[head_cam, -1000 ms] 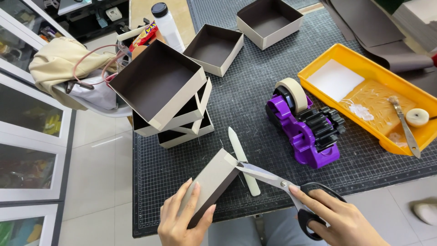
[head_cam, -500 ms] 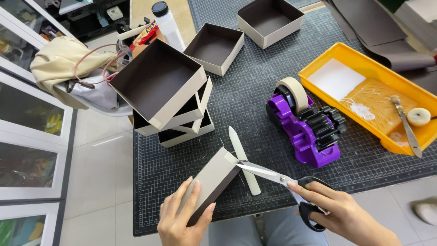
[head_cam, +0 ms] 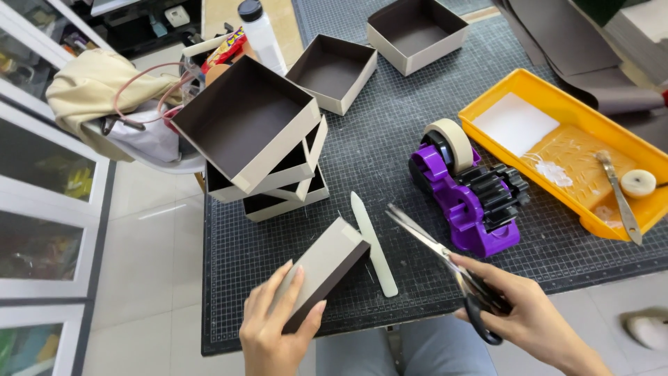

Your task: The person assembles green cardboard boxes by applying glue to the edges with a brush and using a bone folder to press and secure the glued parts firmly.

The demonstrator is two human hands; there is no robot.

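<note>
Here, grey box (head_cam: 323, 271), dark-edged, tilted.

We see a bright, evenly lit view with soft shadows, slight wide-angle bending at the edges, and sharp focus throughout.

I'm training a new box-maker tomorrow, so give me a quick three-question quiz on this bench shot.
1. True or false: the scissors in the right hand have their blades open.
2. What does the left hand hold? A) a tape roll B) a grey box with a dark edge C) a bottle
3. Which flat, pale tool lies on the cutting mat between the held box and the scissors?

Key: 1 true; 2 B; 3 the bone folder.
</note>
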